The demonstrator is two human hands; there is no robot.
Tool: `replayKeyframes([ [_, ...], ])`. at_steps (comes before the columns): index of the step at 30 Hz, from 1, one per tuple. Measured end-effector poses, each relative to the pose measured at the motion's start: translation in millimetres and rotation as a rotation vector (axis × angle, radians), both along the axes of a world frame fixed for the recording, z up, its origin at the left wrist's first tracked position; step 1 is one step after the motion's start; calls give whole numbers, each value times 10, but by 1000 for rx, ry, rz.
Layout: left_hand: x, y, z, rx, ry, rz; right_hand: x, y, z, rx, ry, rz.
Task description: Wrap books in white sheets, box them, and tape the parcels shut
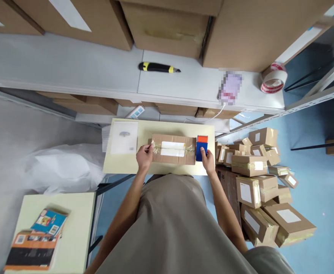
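A brown cardboard parcel (173, 149) with a white label and clear tape lies on a small pale yellow table (144, 129). My left hand (144, 156) rests on the parcel's left end, fingers curled against the taped edge. My right hand (207, 160) grips a blue and orange tape dispenser (201, 147) at the parcel's right end. A strip of clear tape runs along the parcel's top between the two hands.
A sheet of white labels (124, 137) lies on the table's left. On the grey shelf (70, 64) behind lie a black and yellow utility knife (158, 67) and a tape roll (273, 79). Several taped parcels (258, 182) are piled on the floor to the right. Booklets (38, 239) lie on a second table lower left.
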State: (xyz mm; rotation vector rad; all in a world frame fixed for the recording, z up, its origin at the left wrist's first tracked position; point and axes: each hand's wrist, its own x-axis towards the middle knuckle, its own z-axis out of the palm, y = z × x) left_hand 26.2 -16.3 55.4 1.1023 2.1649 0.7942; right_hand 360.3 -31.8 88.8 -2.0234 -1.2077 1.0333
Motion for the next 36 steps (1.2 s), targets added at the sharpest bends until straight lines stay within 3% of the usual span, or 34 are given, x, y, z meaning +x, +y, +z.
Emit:
replayKeyframes([
  [4,-311,36,85,-34,-78,0,-49,122,209,51,-275,-22],
  [7,-349,248,250,72,-145,0,-70,344,496,153,-376,22],
  [10,-137,629,583,257,-229,-113,-152,700,854,272,-414,115],
  [13,222,1070,1042,467,-309,-324,-312,1181,1169,395,-459,242],
  [17,630,1546,1593,644,-293,-546,-546,1876,1379,558,-550,427],
  [20,769,1731,1819,695,-267,-607,-660,2291,1425,543,-618,469],
  [22,782,1771,1866,702,-267,-621,-693,2463,1454,511,-658,481],
  [24,729,1753,1818,694,-269,-620,-692,2518,1485,517,-687,475],
  [26,596,1671,1656,655,-272,-595,-660,2431,1484,574,-701,436],
  [28,382,1498,1377,567,-285,-531,-599,2185,1405,642,-692,365],
  [31,-4,1035,840,347,-307,-343,-486,1549,1108,639,-634,247],
  [34,-248,468,394,59,-325,-155,-432,779,699,425,-542,160],
  [36,-264,173,217,-63,-372,-144,-451,350,458,203,-455,136],
])
